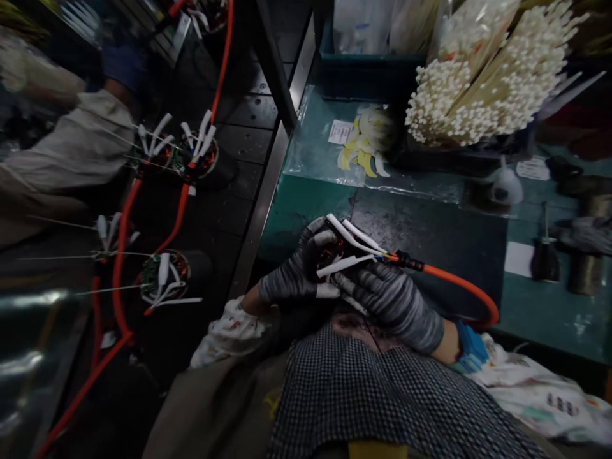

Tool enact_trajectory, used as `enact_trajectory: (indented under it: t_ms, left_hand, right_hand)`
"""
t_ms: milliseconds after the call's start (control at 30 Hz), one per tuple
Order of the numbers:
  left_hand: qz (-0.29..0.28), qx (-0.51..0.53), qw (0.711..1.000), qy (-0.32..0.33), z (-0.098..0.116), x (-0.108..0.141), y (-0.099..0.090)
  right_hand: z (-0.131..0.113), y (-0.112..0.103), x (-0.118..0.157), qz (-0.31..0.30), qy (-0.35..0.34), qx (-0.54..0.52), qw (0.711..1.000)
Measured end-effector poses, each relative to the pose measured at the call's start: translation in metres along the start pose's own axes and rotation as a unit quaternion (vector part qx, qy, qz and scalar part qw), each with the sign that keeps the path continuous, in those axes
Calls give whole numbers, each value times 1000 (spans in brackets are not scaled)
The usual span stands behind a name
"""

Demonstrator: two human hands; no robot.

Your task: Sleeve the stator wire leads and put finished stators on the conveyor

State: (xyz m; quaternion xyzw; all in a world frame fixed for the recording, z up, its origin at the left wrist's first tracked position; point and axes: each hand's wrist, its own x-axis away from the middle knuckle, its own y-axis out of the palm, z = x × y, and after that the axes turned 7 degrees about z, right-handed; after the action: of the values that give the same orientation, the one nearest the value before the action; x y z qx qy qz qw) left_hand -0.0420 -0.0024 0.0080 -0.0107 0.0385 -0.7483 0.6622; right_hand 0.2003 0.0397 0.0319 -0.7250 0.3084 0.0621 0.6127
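My left hand [301, 268], in a grey striped glove with white fingertips, wraps round the left side of a motor stator [331, 252]. Reddish copper windings show between the fingers; the rest of its body is mostly covered by my hands. Several white-sleeved leads [356, 237] fan out above it. They run into an orange cable [454, 277] with a black collar [406, 260], which loops to the right. My right hand [394, 303], gloved alike, presses against the stator's near right side, below the leads. Its fingers are bent, with their tips partly hidden.
On the bench, a plastic bag [310, 153] holds yellow and white pieces. Bundles of white-tipped sleeves [507, 89] lie behind it; a black-handled screwdriver [545, 255] is at right. At left, several cabled stators [201, 156] stand on a dark conveyor, beside a co-worker's sleeve [71, 143].
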Motion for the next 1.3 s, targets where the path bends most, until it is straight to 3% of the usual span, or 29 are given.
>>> enact_trajectory:
  t_ms: [200,333,400,500,600,833,1033,1167,1300]
  left_hand:
    - [33,-49,998,17,-2,14,17]
    - [57,-122,990,35,3,17,26]
    - [65,-161,984,43,8,17,33]
    - [72,-210,973,66,18,14,43]
    - [54,-249,963,88,26,9,48]
    - [5,-271,957,100,33,6,39]
    - [2,-255,961,110,31,1,36]
    - [4,-232,967,101,29,2,36]
    - [68,-178,978,83,17,14,51]
  right_hand:
    - [-3,-6,5,27,1,5,1000]
    - [-2,-18,16,82,4,-25,996]
    - [-1,-23,21,94,66,-11,993]
    - [4,-22,22,62,185,29,980]
    - [17,-14,23,38,235,23,971]
    - [44,-12,31,-10,102,-75,992]
    - [41,-15,28,-5,126,-81,989]
    - [36,-14,28,13,143,-28,989]
    - [22,-8,33,-6,162,8,987]
